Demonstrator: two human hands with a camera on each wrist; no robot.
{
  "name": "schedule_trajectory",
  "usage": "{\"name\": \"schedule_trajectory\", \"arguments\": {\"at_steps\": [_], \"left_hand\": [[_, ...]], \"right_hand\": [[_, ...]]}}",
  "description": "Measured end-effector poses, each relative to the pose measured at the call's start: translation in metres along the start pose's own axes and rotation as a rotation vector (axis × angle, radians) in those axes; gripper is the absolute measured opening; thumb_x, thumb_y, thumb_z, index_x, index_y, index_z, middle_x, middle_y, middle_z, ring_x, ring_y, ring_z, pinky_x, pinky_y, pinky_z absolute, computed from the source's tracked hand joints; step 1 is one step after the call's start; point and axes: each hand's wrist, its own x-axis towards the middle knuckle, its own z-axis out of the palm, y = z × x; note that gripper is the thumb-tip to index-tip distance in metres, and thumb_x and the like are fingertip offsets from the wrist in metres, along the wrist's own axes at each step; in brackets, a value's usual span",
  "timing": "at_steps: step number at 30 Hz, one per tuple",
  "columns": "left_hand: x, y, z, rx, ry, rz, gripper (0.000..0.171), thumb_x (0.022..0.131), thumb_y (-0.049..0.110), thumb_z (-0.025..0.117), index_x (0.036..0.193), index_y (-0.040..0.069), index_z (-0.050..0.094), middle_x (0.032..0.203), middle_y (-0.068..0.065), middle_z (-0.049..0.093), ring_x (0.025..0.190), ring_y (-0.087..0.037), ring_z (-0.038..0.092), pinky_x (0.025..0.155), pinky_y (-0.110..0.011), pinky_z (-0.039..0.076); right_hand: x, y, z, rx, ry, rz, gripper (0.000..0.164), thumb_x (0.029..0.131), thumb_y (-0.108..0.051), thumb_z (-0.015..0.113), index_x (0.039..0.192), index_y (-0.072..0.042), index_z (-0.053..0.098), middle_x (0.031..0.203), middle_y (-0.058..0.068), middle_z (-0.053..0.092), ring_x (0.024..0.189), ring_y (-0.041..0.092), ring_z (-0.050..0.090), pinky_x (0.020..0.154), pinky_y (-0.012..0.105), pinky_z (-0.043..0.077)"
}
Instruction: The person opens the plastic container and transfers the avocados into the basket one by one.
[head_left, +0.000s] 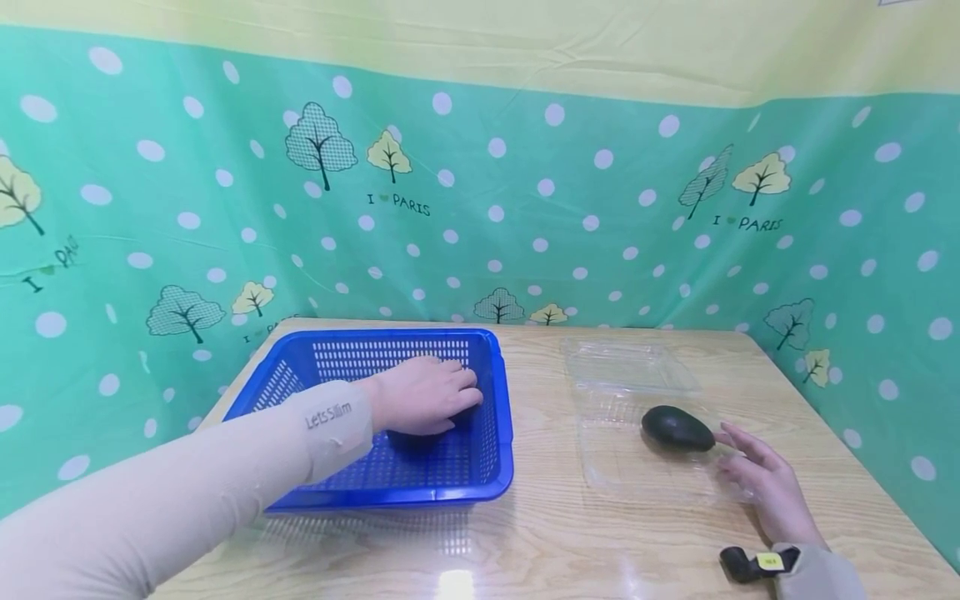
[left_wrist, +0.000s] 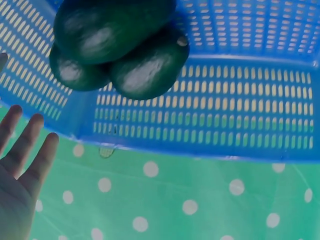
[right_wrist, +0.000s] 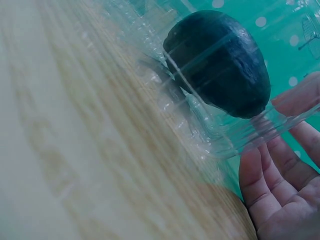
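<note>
My left hand (head_left: 431, 396) reaches into the blue plastic basket (head_left: 501, 417), above dark green avocados (head_left: 416, 440) that it partly hides. In the left wrist view its fingers (left_wrist: 41, 162) are straight and spread, beside a cluster of three avocados (left_wrist: 145, 72). My right hand (head_left: 772, 487) is at the near right corner of a clear plastic clamshell box (head_left: 622, 475). Its fingers and thumb lie on both sides of the box wall, gripping it. One avocado (head_left: 677, 428) lies inside that box, its narrow end close to the right fingertips (right_wrist: 282, 100).
The box's clear lid (head_left: 630, 365) lies folded back at the far side. Both containers stand on a wood-grain table (head_left: 540, 533). Behind and beside it hangs a green and yellow cloth (head_left: 525, 183) with dots and trees. A black device (head_left: 757, 562) is strapped on the right wrist.
</note>
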Motion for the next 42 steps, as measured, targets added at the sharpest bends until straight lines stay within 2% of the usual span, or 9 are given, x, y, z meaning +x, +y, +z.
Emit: {"name": "schedule_trajectory", "arguments": {"at_steps": [8, 13, 21, 29, 34, 42], "left_hand": [[0.01, 0.0, -0.013, 0.014, 0.112, 0.027, 0.006, 0.091, 0.021, 0.06, 0.094, 0.017, 0.063, 0.09, 0.004, 0.063, 0.08, -0.016, 0.058, 0.068, -0.029, 0.052], [0.017, 0.003, -0.019, 0.019, 0.161, 0.083, 0.008, 0.09, 0.016, 0.055, 0.087, 0.016, 0.062, 0.085, 0.004, 0.062, 0.075, -0.016, 0.056, 0.063, -0.028, 0.051], [0.027, 0.009, -0.022, 0.066, 0.247, 0.156, 0.012, 0.092, 0.024, 0.057, 0.082, 0.018, 0.059, 0.08, 0.007, 0.058, 0.071, -0.012, 0.054, 0.055, -0.024, 0.045], [0.043, 0.013, -0.029, 0.046, 0.325, 0.161, 0.016, 0.091, 0.031, 0.06, 0.082, 0.019, 0.057, 0.077, 0.007, 0.053, 0.069, -0.011, 0.052, 0.057, -0.025, 0.046], [0.053, 0.015, -0.034, 0.039, 0.364, 0.16, 0.018, 0.092, 0.034, 0.061, 0.083, 0.019, 0.058, 0.078, 0.006, 0.054, 0.07, -0.012, 0.053, 0.056, -0.025, 0.046], [0.066, 0.016, -0.04, 0.013, 0.378, 0.167, 0.016, 0.094, 0.031, 0.059, 0.085, 0.018, 0.059, 0.079, 0.006, 0.056, 0.07, -0.011, 0.053, 0.055, -0.024, 0.045]], "right_hand": [[0.0, -0.001, -0.001, -0.04, -0.005, 0.034, 0.057, 0.097, -0.011, 0.06, 0.15, -0.022, 0.042, 0.106, -0.036, 0.061, 0.089, -0.003, 0.062, 0.074, 0.018, 0.05], [-0.001, -0.001, -0.001, -0.052, -0.005, 0.051, 0.058, 0.097, -0.012, 0.06, 0.151, -0.021, 0.04, 0.105, -0.037, 0.06, 0.089, -0.004, 0.062, 0.074, 0.018, 0.05], [-0.002, 0.0, -0.001, -0.042, 0.0, 0.027, 0.056, 0.097, -0.01, 0.06, 0.149, -0.022, 0.044, 0.106, -0.036, 0.061, 0.088, -0.003, 0.063, 0.074, 0.017, 0.05], [0.0, 0.0, -0.001, -0.062, 0.002, 0.047, 0.059, 0.098, -0.013, 0.06, 0.152, -0.018, 0.038, 0.105, -0.037, 0.06, 0.09, -0.005, 0.062, 0.074, 0.017, 0.05], [0.0, 0.001, -0.002, -0.054, 0.0, 0.047, 0.057, 0.098, -0.014, 0.06, 0.151, -0.021, 0.04, 0.105, -0.037, 0.06, 0.089, -0.004, 0.063, 0.074, 0.017, 0.05], [0.0, 0.001, -0.002, -0.074, -0.003, 0.044, 0.058, 0.098, -0.015, 0.06, 0.152, -0.021, 0.039, 0.106, -0.038, 0.059, 0.09, -0.005, 0.062, 0.075, 0.017, 0.049]]}}
